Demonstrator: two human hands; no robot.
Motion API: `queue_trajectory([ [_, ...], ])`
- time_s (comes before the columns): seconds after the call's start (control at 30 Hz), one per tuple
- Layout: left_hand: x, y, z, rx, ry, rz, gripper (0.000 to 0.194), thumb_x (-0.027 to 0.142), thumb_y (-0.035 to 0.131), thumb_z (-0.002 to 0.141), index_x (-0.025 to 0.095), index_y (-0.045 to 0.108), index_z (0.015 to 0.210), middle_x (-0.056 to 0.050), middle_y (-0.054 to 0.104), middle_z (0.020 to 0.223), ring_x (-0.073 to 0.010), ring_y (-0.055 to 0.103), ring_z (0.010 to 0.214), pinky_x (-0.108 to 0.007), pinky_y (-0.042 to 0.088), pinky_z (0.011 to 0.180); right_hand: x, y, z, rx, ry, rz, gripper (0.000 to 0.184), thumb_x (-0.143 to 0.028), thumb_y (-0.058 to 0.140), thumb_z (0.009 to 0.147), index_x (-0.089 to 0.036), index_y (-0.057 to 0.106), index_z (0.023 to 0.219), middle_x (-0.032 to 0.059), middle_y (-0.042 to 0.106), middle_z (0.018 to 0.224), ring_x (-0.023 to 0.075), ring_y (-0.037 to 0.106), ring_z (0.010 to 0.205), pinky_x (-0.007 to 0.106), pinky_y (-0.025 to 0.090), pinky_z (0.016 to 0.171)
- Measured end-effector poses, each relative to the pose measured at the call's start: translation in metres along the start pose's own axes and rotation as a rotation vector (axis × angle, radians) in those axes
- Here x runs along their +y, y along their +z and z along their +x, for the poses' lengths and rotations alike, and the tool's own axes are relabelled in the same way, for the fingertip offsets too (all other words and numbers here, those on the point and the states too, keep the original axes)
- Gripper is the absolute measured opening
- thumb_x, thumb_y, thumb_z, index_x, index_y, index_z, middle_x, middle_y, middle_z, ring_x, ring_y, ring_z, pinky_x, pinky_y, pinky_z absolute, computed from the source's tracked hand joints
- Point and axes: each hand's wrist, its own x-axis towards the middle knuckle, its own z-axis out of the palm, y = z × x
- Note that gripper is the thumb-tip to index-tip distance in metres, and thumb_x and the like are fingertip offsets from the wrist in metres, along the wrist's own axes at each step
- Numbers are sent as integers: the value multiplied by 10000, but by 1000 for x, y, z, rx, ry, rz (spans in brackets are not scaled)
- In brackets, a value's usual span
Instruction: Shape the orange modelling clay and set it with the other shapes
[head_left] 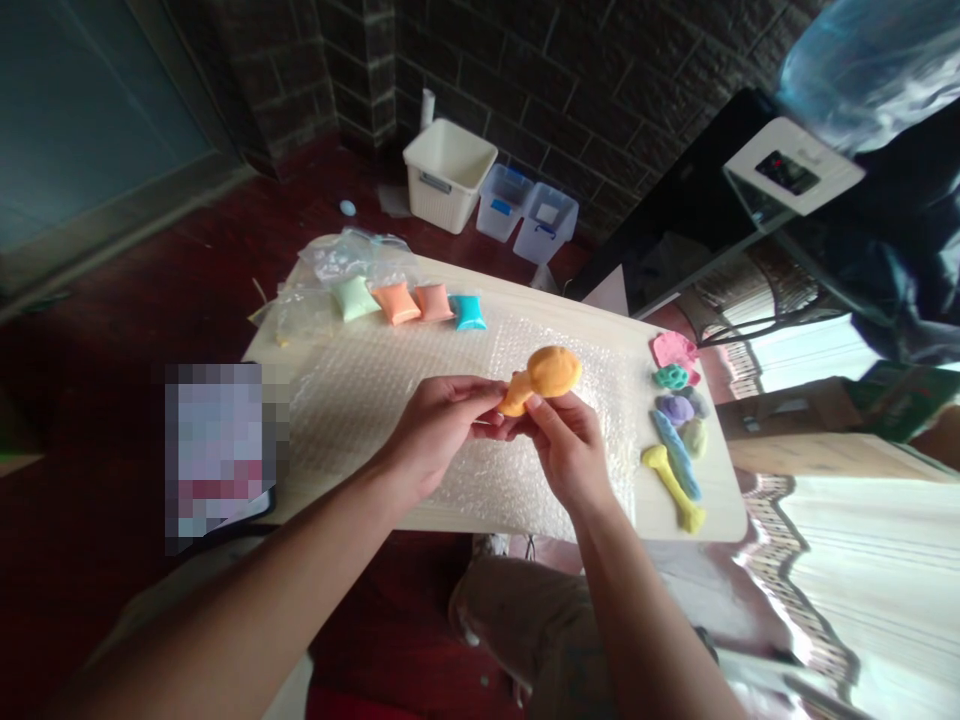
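An orange lump of modelling clay (546,374), round at the top and narrow at the bottom, is held above a small pale table (720,500). My left hand (435,425) pinches its narrow lower end from the left. My right hand (566,440) grips the same end from below and the right. A sheet of bubble wrap (375,400) covers the table under both hands.
Four sealed clay packets, green (354,297), two orange (396,302) and blue (468,312), lie at the table's far edge beside empty bags. Shaped clay pieces, among them a yellow bone shape (673,487), lie at the right. A tablet (217,450) sits at left. Plastic bins (448,172) stand by the wall.
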Motion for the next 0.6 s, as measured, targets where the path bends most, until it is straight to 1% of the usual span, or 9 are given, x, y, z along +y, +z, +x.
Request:
queue_trajectory([
  [0.07,-2,-2,2,94,-44,-31,234,352,916,708,158,812,786,-57,766,812,-143,654,696,-302,583,685,-2,-2,-1,24,-80,-126,250,-350,848,924,-280,840,1164,42,817,1049,179,766,844,336,657,721],
  [0.13,-3,-3,3,146,-77,-41,230,340,907,709,153,817,807,-76,785,848,-147,658,697,-307,596,668,-3,-3,-3,50,-172,-230,330,-293,908,869,-296,840,1191,50,806,1153,197,781,942,352,679,779],
  [0.23,-4,-2,3,153,-68,0,256,385,871,785,144,787,797,-80,763,804,-164,679,698,-317,622,649,1,-3,-6,114,-264,-324,334,-231,925,859,-302,852,1177,48,840,1132,225,813,994,396,705,853],
  [0.3,-4,-1,1,137,5,69,306,431,857,834,147,747,805,-79,761,826,-177,713,727,-323,648,672,4,0,-8,166,-286,-357,307,-225,915,875,-308,861,1166,40,865,1096,231,834,972,416,718,868],
  [0.33,-4,-1,0,129,64,112,320,446,857,849,151,732,842,-81,773,867,-184,735,752,-327,661,694,6,1,-8,188,-288,-349,295,-227,914,877,-313,865,1155,34,873,1083,228,841,940,418,725,856],
  [0.43,-3,-2,-2,84,257,242,363,441,859,892,175,715,1094,-87,810,1013,-216,794,865,-354,685,791,5,6,-7,244,-260,-228,262,-243,910,882,-333,874,1125,9,882,976,208,844,796,402,741,764],
  [0.5,-1,-4,-3,17,342,307,400,424,847,923,188,721,1221,-97,824,1083,-243,812,967,-380,687,873,3,8,-6,268,-224,-146,211,-263,897,898,-331,882,1097,4,876,912,196,832,724,383,739,699],
  [0.53,0,-6,-3,-19,363,332,389,416,842,933,186,744,1230,-105,830,1113,-252,813,1012,-389,683,914,1,7,-5,266,-208,-126,185,-279,886,911,-324,886,1090,9,874,906,192,827,709,377,737,681],
  [0.6,2,-9,-4,-68,372,368,347,401,855,927,179,800,1187,-113,840,1152,-260,815,1053,-394,674,961,-3,5,-5,206,-183,-127,165,-320,866,931,-301,891,1094,36,873,954,191,821,725,379,734,680],
])
